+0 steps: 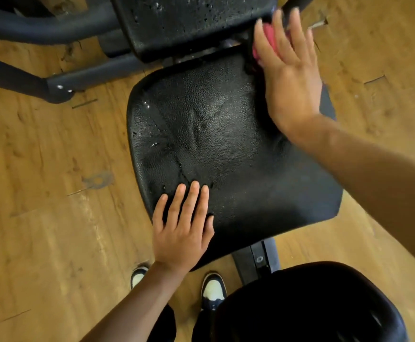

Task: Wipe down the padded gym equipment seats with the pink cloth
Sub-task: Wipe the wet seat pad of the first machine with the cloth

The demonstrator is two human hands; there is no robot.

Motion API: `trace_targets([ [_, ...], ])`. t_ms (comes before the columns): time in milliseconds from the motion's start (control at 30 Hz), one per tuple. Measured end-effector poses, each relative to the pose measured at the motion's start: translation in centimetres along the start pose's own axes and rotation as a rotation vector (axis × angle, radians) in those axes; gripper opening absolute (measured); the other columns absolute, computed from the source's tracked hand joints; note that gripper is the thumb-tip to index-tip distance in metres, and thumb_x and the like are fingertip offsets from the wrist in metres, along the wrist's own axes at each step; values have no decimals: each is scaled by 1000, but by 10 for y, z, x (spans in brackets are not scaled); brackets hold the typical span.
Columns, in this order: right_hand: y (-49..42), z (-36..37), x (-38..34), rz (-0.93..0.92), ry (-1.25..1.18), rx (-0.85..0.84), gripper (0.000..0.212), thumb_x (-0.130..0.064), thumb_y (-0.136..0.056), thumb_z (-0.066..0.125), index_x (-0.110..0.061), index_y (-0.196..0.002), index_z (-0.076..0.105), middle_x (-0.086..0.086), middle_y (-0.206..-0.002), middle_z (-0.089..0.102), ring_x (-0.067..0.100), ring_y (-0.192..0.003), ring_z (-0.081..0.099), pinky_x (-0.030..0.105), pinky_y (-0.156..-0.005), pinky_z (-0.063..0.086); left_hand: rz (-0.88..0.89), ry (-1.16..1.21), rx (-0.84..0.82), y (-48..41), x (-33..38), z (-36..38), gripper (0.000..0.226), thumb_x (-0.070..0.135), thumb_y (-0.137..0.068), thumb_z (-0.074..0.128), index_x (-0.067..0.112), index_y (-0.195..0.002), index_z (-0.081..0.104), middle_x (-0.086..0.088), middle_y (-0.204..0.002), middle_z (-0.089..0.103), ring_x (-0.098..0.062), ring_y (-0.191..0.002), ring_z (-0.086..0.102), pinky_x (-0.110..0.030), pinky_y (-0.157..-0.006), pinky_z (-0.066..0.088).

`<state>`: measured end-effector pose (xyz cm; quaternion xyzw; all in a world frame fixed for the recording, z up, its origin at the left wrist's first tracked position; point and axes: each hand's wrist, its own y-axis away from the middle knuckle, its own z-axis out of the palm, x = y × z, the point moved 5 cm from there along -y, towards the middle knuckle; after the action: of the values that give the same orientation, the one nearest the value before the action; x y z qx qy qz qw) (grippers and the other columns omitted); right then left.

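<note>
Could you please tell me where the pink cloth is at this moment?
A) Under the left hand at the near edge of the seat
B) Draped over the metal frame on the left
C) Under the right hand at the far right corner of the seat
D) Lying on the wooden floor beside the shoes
C: the pink cloth peeks out beneath the straight fingers of the right hand at the seat's far right corner, while the left hand lies flat and bare on the near edge.
</note>
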<state>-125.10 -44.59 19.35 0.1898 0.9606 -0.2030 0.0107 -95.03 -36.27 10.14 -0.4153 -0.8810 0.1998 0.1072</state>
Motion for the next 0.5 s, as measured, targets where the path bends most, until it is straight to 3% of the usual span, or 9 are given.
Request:
trace_targets([
  [100, -5, -2, 6, 5, 21, 20, 47, -19, -110, 34, -23, -157, 34, 6, -164, 30, 31, -153, 20, 43, -126, 12, 9, -18, -2, 0, -1, -1, 53, 38, -103, 53, 14, -150, 56, -10, -151, 58, -30, -139, 49, -50, -120, 29],
  [200, 74, -6, 24, 19, -20, -8, 46, -19, -111, 38, -18, -156, 36, 9, -163, 30, 33, -153, 20, 45, -126, 11, 7, -21, -13, 1, 0, -1, 52, 38, -104, 52, 14, -150, 57, -10, -152, 57, -31, -140, 48, -50, -121, 28],
  [333, 178, -14, 40, 58, -22, -137, 54, -4, -103, 54, -15, -154, 39, 12, -163, 30, 36, -153, 19, 55, -123, 18, 6, -33, -17, 1, 0, 0, 53, 37, -103, 53, 13, -150, 56, -9, -152, 57, -30, -138, 48, -51, -121, 27],
  [400, 166, -13, 36, 112, -26, -125, 53, -6, -104, 48, -16, -155, 38, 13, -163, 30, 37, -153, 19, 54, -124, 16, 10, -38, -21, 1, 1, 0, 53, 37, -103, 52, 13, -151, 55, -9, -153, 54, -30, -138, 48, -50, -121, 27],
  [500, 77, -5, 16, 90, -33, -25, 48, -14, -108, 40, -19, -156, 35, 12, -162, 32, 36, -152, 21, 48, -125, 12, 2, -21, -12, 0, 1, 0, 52, 38, -104, 51, 14, -149, 58, -8, -151, 58, -29, -138, 49, -50, -120, 28],
])
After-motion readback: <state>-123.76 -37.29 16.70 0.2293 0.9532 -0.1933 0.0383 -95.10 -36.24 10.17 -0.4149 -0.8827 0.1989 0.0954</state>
